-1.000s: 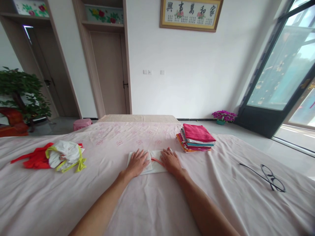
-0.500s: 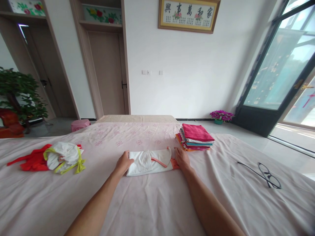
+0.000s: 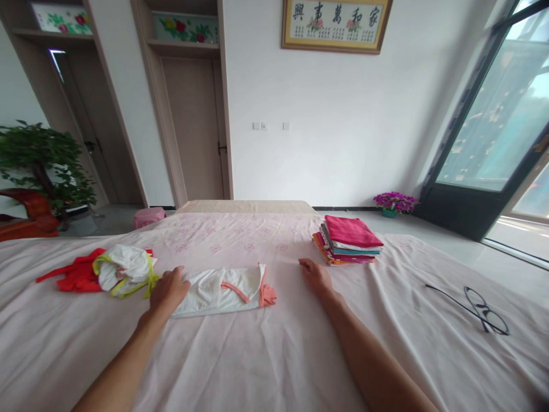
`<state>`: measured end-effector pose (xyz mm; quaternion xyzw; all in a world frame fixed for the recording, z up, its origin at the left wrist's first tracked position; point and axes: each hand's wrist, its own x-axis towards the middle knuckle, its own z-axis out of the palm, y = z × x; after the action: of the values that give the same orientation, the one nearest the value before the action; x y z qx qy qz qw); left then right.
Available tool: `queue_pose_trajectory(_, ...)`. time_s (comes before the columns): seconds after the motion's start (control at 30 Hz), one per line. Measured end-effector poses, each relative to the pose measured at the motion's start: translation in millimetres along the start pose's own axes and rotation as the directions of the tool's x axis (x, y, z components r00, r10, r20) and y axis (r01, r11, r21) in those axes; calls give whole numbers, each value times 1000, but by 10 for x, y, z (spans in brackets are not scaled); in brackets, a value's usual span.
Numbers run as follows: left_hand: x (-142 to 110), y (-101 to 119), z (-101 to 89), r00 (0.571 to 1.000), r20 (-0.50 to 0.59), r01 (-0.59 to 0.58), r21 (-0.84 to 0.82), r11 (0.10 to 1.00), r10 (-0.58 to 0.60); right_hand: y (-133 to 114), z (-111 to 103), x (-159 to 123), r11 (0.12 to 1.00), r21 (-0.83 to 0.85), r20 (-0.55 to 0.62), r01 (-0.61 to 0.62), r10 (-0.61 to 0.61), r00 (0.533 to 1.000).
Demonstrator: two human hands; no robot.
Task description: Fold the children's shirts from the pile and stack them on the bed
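A white garment with coral trim point(image 3: 244, 280), folded into a long strip, lies flat on the pale pink sheet point(image 3: 240, 360). My left hand point(image 3: 170, 289) is closed on its left end, thumb on top of the cloth. Past the garment's coral end, with a gap of bare sheet between, rests my right hand point(image 3: 316, 277). Its fingers are curled in and nothing shows in them. Just beyond that hand stands a stack of folded clothes point(image 3: 354, 232), a crimson piece on top.
A loose heap of clothes, a red piece point(image 3: 79, 274) and a white one with yellow-green edging point(image 3: 124, 266), lies left of my left hand. Black-framed glasses point(image 3: 484, 309) lie at the right. Beyond the bed are a pink stool point(image 3: 148, 217) and purple flowers point(image 3: 394, 201).
My left hand has moved left, drawing the folded garment with it, away from my right hand. The right hand has let go of the coral end. The view has shifted slightly.
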<state>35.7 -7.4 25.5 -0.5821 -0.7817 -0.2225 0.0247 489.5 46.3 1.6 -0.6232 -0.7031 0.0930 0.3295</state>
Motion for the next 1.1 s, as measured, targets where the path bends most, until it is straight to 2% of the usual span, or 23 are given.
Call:
queue_pose_trajectory(0.07,-93,186,45,987,-55,-148,21,989,149,-85,59,14,994,101,32,28,-32,999)
queue_pose_trajectory(0.17,-212,483,161,930,-67,-366,-58,929,362,-298,149,73,961,260,124,91,-127,984)
queue_pose_trajectory(0.27,-283,624,327,921,-18,-391,-66,918,390,-580,223,173,924,315,198,216,-286,937)
queue_pose_trajectory(0.4,-329,584,525,910,18,-413,-30,910,413,-883,318,346,846,297,255,443,-517,817)
queue_pose_trajectory(0.53,-337,523,613,901,-10,-434,12,901,434,-970,425,506,823,234,395,518,-567,723)
queue_pose_trajectory(0.63,-327,512,644,895,-16,-445,25,895,446,-956,457,572,818,185,435,545,-566,701)
queue_pose_trajectory(0.8,-319,514,664,890,-29,-455,11,891,455,-1002,371,549,800,101,440,592,-569,695)
queue_pose_trajectory(0.87,-324,521,653,889,-36,-457,5,890,457,-1048,326,507,808,53,438,587,-547,714)
queue_pose_trajectory(0.97,-337,534,627,893,-47,-448,0,894,447,-1105,296,430,867,-29,396,498,-447,802)
queue_pose_trajectory(1.03,-347,540,613,895,-55,-444,-6,896,443,-1126,311,378,931,-71,348,357,-312,884)
queue_pose_trajectory(1.1,-355,544,603,895,-55,-444,-9,896,443,-1133,349,335,973,-89,304,212,-176,936)
